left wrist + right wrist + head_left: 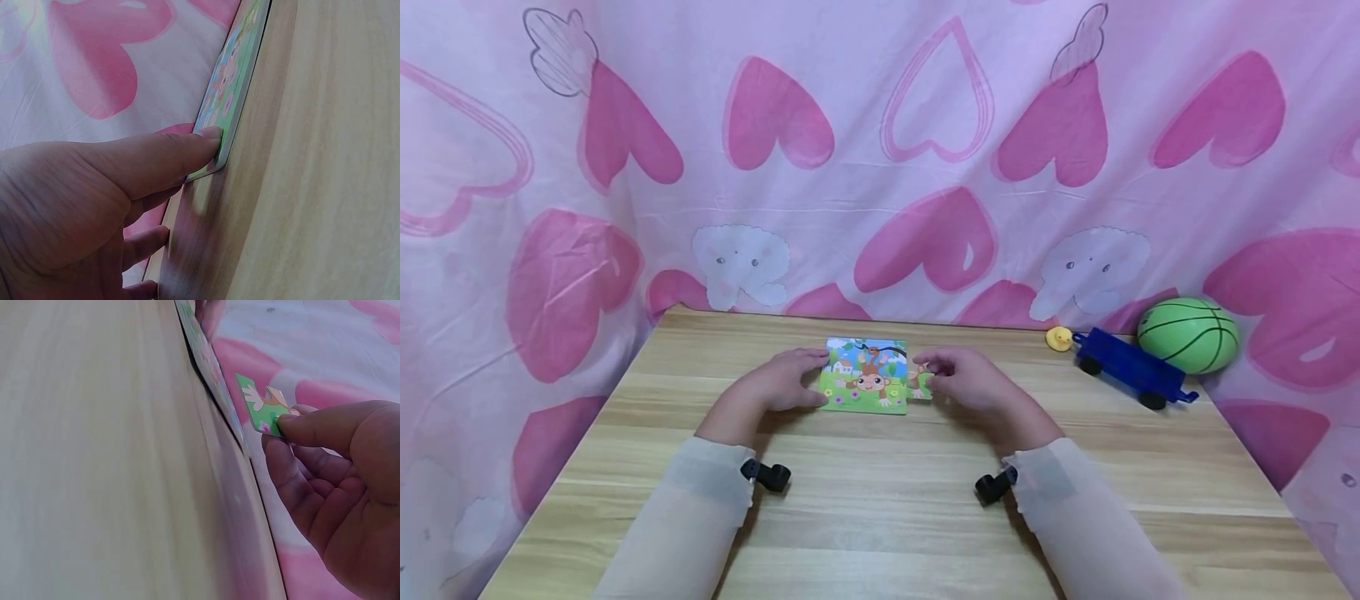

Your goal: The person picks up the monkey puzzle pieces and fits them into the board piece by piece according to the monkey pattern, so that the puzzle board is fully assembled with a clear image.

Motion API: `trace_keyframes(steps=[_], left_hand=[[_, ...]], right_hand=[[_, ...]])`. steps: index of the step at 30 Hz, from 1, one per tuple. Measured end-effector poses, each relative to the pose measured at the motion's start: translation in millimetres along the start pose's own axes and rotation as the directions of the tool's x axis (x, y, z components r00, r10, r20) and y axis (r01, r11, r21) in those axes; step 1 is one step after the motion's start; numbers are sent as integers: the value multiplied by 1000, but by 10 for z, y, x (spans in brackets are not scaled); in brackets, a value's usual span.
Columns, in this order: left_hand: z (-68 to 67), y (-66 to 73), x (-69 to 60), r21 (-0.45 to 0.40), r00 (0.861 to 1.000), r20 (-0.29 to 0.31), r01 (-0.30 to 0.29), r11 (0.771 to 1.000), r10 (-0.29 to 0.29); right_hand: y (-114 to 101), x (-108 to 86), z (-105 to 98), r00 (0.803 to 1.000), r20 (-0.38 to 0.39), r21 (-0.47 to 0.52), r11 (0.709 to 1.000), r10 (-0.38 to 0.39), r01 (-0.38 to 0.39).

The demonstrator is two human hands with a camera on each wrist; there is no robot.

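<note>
A square monkey jigsaw puzzle [871, 398] with a picture of a house and flowers lies on the wooden table. At its left side is my left hand [786, 382]; in the left wrist view the thumb [181, 153] lies over a corner of the puzzle [232, 81], with the fingers partly hidden behind it. My right hand [964, 377] pinches a loose jigsaw piece [265, 415] between thumb and forefinger. That piece, green with a white paw and a pink flower, is held up close to the puzzle's right edge.
Toward the back right of the table [880, 508] stand a yellow toy duck [1059, 338], a blue toy wagon [1127, 364] with black wheels and a green ball [1189, 335]. A pink heart-patterned curtain [865, 183] hangs behind the table and along both sides.
</note>
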State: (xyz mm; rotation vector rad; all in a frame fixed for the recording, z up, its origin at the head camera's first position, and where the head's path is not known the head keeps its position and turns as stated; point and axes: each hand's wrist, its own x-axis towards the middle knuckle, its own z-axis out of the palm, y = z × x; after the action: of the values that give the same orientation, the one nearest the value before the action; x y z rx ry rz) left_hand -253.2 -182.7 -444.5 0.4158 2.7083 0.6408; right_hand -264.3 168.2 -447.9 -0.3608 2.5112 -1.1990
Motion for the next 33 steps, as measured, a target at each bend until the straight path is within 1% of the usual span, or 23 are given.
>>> trace_keyframes(steps=[4, 7, 10, 14, 17, 21, 25, 30, 33], left_hand=[[2, -9, 13, 5, 1000, 0, -6, 1000, 6], [2, -19, 18, 8, 1000, -1, -7, 1000, 7], [-1, -23, 12, 6, 1000, -4, -6, 1000, 6], [6, -27, 13, -1, 1000, 3, -3, 1000, 3], [8, -24, 16, -3, 1000, 8, 1, 1000, -1], [1, -13, 14, 1, 1000, 7, 2, 1000, -2], [4, -11, 18, 2, 1000, 6, -1, 1000, 1], [-1, -6, 14, 1, 1000, 5, 0, 1000, 0], [3, -14, 20, 1, 1000, 6, 2, 1000, -2]], right_hand=[[-113, 57, 71, 1000, 4, -13, 1000, -5, 5], [-195, 110, 129, 1000, 6, -15, 1000, -26, 26], [-261, 160, 193, 999, 9, 25, 999, -47, 46], [-283, 191, 282, 997, 34, 80, 995, -66, 64], [-249, 199, 344, 993, 52, 53, 994, -101, 99], [-207, 209, 393, 988, 47, -16, 989, -147, 148], [-200, 213, 410, 989, 34, -44, 989, -143, 144], [-198, 220, 422, 993, 21, -35, 993, -115, 115], [-194, 233, 432, 994, 28, -40, 994, -103, 104]])
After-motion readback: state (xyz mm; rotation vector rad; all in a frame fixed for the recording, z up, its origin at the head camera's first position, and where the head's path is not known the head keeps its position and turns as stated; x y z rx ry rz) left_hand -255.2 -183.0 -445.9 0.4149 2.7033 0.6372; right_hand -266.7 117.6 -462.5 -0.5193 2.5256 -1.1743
